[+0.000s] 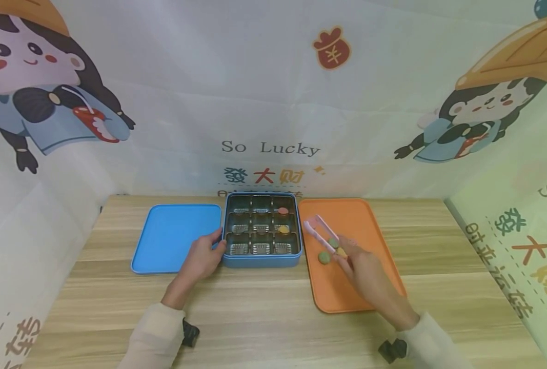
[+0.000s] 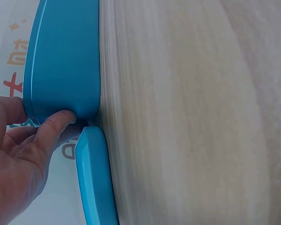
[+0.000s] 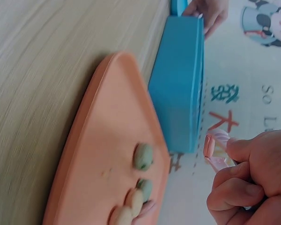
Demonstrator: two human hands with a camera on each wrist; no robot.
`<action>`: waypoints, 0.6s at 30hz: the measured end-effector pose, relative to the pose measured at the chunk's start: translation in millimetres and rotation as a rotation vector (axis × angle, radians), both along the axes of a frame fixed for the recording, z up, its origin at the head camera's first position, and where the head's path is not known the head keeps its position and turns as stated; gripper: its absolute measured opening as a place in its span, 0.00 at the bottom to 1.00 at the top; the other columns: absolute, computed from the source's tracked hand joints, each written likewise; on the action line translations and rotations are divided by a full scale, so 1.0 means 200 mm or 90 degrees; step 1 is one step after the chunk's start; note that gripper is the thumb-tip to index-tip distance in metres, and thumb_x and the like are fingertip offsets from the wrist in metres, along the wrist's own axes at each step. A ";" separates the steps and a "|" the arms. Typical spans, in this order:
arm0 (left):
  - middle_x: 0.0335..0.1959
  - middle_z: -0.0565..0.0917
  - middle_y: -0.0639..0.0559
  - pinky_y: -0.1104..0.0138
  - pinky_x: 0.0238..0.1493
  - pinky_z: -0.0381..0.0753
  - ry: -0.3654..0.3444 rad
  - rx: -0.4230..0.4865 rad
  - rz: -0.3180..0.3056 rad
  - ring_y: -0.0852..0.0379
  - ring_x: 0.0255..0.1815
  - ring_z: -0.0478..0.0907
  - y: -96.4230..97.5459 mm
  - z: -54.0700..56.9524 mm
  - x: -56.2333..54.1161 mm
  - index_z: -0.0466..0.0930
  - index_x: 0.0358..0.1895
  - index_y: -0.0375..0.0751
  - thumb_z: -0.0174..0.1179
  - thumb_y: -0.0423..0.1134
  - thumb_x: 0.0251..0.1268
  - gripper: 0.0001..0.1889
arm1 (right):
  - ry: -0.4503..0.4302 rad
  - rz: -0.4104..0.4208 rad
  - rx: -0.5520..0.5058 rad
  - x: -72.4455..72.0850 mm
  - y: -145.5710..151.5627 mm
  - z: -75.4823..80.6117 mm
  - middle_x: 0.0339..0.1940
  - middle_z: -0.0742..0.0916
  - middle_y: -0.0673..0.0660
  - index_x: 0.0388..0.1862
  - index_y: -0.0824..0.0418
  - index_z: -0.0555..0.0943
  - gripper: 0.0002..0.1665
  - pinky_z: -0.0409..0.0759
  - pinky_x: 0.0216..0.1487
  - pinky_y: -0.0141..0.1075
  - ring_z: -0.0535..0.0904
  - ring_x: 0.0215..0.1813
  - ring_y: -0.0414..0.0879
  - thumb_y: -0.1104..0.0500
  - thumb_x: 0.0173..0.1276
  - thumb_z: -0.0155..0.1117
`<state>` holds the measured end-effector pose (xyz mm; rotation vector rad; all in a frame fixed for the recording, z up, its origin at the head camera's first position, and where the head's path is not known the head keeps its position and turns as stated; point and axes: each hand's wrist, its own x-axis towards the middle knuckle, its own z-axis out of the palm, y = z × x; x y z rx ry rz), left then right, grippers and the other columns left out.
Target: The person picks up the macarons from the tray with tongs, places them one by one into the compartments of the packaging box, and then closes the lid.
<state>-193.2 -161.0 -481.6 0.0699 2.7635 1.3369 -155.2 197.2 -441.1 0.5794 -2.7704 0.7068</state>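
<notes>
With bent fingers my right hand (image 1: 367, 269) grips pink tongs (image 1: 321, 236), held above the orange tray. A pink macaron (image 3: 209, 146) sits between the tong tips in the right wrist view. My left hand (image 1: 204, 259) holds the left side of a blue tin (image 1: 261, 261), its fingers at the rim and wall near the front corner (image 2: 61, 117). Inside the tin is a dark insert with several compartments; a pink macaron (image 1: 283, 210) lies in the back right one, a yellow macaron (image 1: 284, 229) just in front of it. On the tray are green macarons (image 3: 143, 156) and cream ones (image 3: 134, 201).
The orange tray (image 1: 342, 297) stands at the tin's right side. To the left lies a flat blue lid (image 1: 176, 236) with a raised edge, close beside the tin. A printed cloth (image 1: 273, 102) hangs behind the wooden table (image 1: 255, 318).
</notes>
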 end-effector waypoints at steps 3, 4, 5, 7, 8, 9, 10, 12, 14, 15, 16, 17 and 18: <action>0.68 0.71 0.31 0.63 0.26 0.69 0.001 -0.003 0.001 0.54 0.21 0.63 0.00 0.00 0.00 0.61 0.72 0.28 0.49 0.37 0.75 0.27 | 0.013 0.012 0.002 0.03 -0.03 0.01 0.16 0.76 0.51 0.59 0.68 0.78 0.23 0.59 0.14 0.25 0.56 0.15 0.32 0.60 0.67 0.67; 0.68 0.71 0.31 0.63 0.27 0.69 0.002 -0.005 0.001 0.53 0.22 0.65 0.00 0.00 0.00 0.61 0.72 0.28 0.49 0.37 0.75 0.27 | 0.014 0.018 0.010 0.03 -0.04 0.01 0.17 0.77 0.52 0.59 0.68 0.78 0.24 0.58 0.14 0.24 0.56 0.15 0.32 0.60 0.67 0.67; 0.68 0.71 0.31 0.63 0.27 0.69 0.003 -0.005 0.001 0.53 0.24 0.66 0.00 0.00 0.00 0.61 0.72 0.28 0.49 0.37 0.75 0.27 | 0.013 0.023 0.018 0.04 -0.05 0.01 0.18 0.77 0.53 0.60 0.69 0.77 0.24 0.59 0.15 0.24 0.56 0.15 0.32 0.60 0.67 0.67; 0.67 0.71 0.31 0.63 0.28 0.69 0.004 -0.005 0.001 0.53 0.23 0.65 0.00 0.00 0.00 0.62 0.72 0.27 0.49 0.37 0.75 0.27 | 0.010 0.032 0.029 0.05 -0.06 0.01 0.19 0.78 0.53 0.63 0.72 0.76 0.28 0.59 0.15 0.24 0.57 0.16 0.31 0.60 0.67 0.68; 0.67 0.71 0.31 0.63 0.28 0.69 0.004 -0.004 0.000 0.54 0.22 0.64 0.00 0.00 0.00 0.61 0.72 0.27 0.49 0.37 0.75 0.27 | 0.007 0.038 0.031 0.06 -0.06 0.01 0.17 0.76 0.51 0.64 0.74 0.74 0.30 0.60 0.15 0.24 0.57 0.16 0.31 0.61 0.67 0.68; 0.67 0.71 0.31 0.63 0.27 0.69 0.004 -0.002 -0.001 0.54 0.21 0.63 0.00 0.00 0.00 0.61 0.72 0.27 0.49 0.37 0.75 0.27 | 0.004 0.043 0.036 0.06 -0.07 0.01 0.16 0.71 0.48 0.64 0.74 0.74 0.30 0.60 0.16 0.24 0.57 0.16 0.31 0.61 0.67 0.68; 0.67 0.71 0.31 0.63 0.27 0.69 0.002 0.001 -0.001 0.54 0.19 0.61 0.00 0.00 0.00 0.61 0.72 0.27 0.49 0.37 0.75 0.27 | 0.002 0.047 0.036 0.07 -0.07 0.01 0.16 0.71 0.47 0.64 0.73 0.75 0.30 0.61 0.16 0.24 0.58 0.17 0.31 0.61 0.67 0.68; 0.67 0.71 0.31 0.63 0.28 0.70 0.006 -0.002 -0.001 0.56 0.20 0.62 0.00 0.01 0.00 0.61 0.72 0.27 0.50 0.37 0.75 0.27 | -0.005 0.053 0.028 0.08 -0.08 0.00 0.17 0.71 0.46 0.64 0.73 0.75 0.30 0.61 0.16 0.24 0.59 0.17 0.31 0.61 0.67 0.68; 0.67 0.70 0.31 0.63 0.26 0.70 0.003 0.002 -0.002 0.56 0.17 0.59 0.00 0.01 0.01 0.61 0.72 0.27 0.49 0.36 0.75 0.28 | -0.007 0.056 0.025 0.08 -0.09 0.00 0.17 0.71 0.45 0.64 0.72 0.75 0.29 0.62 0.17 0.24 0.60 0.18 0.31 0.61 0.67 0.68; 0.67 0.70 0.31 0.63 0.25 0.70 0.002 0.002 -0.001 0.57 0.16 0.58 0.00 0.01 0.01 0.61 0.72 0.27 0.49 0.36 0.75 0.27 | -0.007 0.058 0.023 0.08 -0.09 -0.01 0.17 0.71 0.45 0.63 0.71 0.76 0.28 0.62 0.17 0.24 0.60 0.18 0.31 0.62 0.67 0.68; 0.67 0.70 0.31 0.63 0.25 0.70 0.002 0.001 -0.001 0.58 0.16 0.58 0.00 0.01 0.01 0.61 0.72 0.27 0.49 0.36 0.75 0.27 | -0.009 0.060 0.021 0.08 -0.10 -0.01 0.17 0.71 0.45 0.62 0.70 0.77 0.26 0.62 0.16 0.24 0.60 0.18 0.31 0.62 0.67 0.68; 0.67 0.70 0.31 0.63 0.26 0.70 0.003 -0.001 -0.001 0.58 0.16 0.58 0.00 0.01 0.01 0.61 0.72 0.27 0.49 0.36 0.75 0.27 | -0.010 0.061 0.021 0.08 -0.10 -0.02 0.17 0.71 0.45 0.61 0.70 0.77 0.26 0.62 0.16 0.24 0.60 0.18 0.31 0.62 0.66 0.69; 0.68 0.70 0.31 0.63 0.26 0.70 0.000 0.000 -0.002 0.58 0.15 0.55 0.00 0.01 0.01 0.61 0.73 0.27 0.49 0.36 0.75 0.27 | -0.013 0.062 0.023 0.08 -0.10 -0.02 0.17 0.71 0.45 0.61 0.70 0.78 0.26 0.62 0.16 0.24 0.60 0.18 0.31 0.62 0.66 0.69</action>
